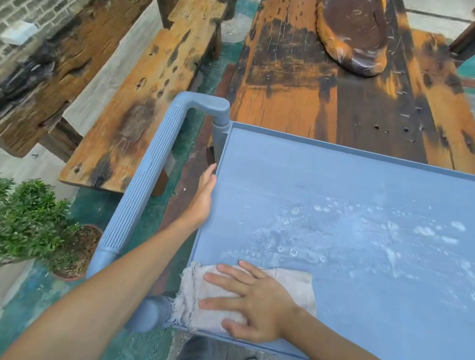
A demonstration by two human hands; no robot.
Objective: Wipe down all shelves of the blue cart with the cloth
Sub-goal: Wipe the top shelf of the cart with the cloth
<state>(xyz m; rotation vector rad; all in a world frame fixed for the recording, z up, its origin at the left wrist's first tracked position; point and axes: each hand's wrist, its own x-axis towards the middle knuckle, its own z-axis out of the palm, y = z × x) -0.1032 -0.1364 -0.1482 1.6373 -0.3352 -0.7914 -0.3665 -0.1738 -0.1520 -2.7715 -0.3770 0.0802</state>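
Observation:
The blue cart's top shelf (340,190) fills the right half of the view, with whitish dust and water marks across its middle and right. A pale grey cloth (197,301) lies at the shelf's near left corner, its frayed edge hanging over the rim. My right hand (254,304) presses flat on the cloth with fingers spread. My left hand (202,197) rests on the shelf's left rim, fingers straight along the edge. The lower shelves are hidden below the top one.
The cart's ribbed blue handle (145,180) runs along its left side. A worn wooden table (332,88) with a brown slab (354,31) stands beyond the cart. A wooden bench (142,92) sits to the left, and a potted plant (36,224) at the lower left.

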